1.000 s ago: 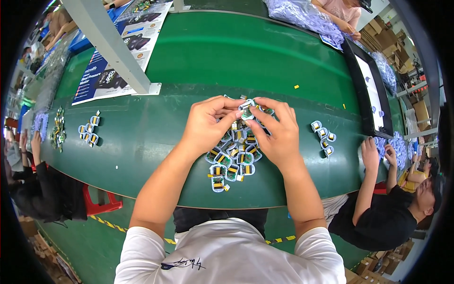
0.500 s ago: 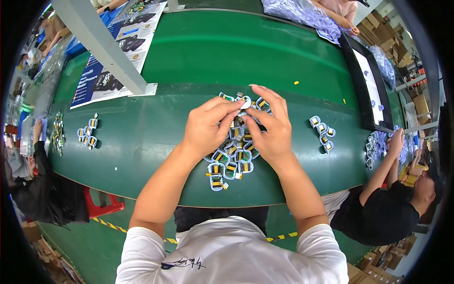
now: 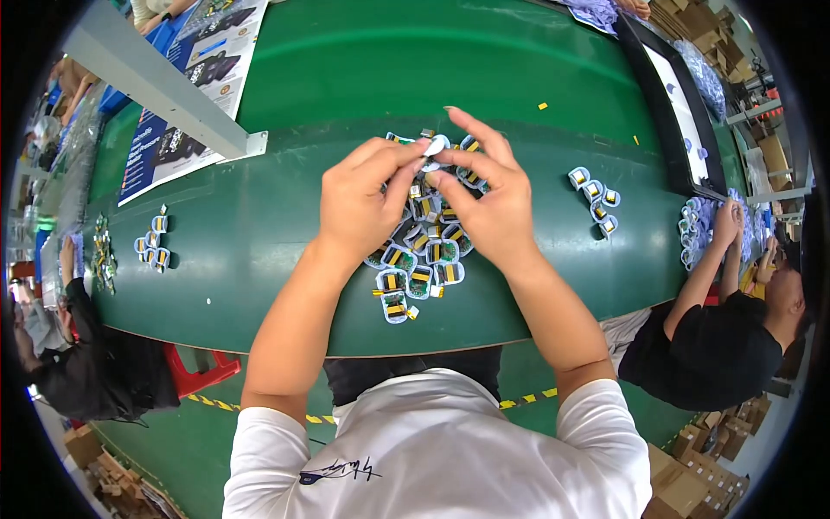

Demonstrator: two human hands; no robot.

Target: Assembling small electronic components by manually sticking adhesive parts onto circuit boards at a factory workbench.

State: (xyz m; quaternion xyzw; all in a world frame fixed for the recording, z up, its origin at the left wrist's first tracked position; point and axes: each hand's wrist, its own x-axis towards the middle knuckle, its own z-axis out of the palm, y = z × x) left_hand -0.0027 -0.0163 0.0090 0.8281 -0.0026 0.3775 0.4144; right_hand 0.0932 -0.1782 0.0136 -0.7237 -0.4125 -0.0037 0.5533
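Near the worktop's point(image 3: 259, 285) front edge a pile of parts point(image 3: 415, 268), small white-rimmed pieces with yellow and dark cores, is lying loose with no tray around it. Just beyond the pile, the left hand point(image 3: 359, 203) and right hand point(image 3: 493, 203) are both pinching one white part point(image 3: 435, 145) between curled fingertips, above the pile's far end; it is looking light, stiff and small enough to slip, so a rim grip seems best. Farther off, smaller clusters point(image 3: 595, 197) are sitting right and left, and a dark-framed tray point(image 3: 666, 95) is lying at the far right, its contents unclear.
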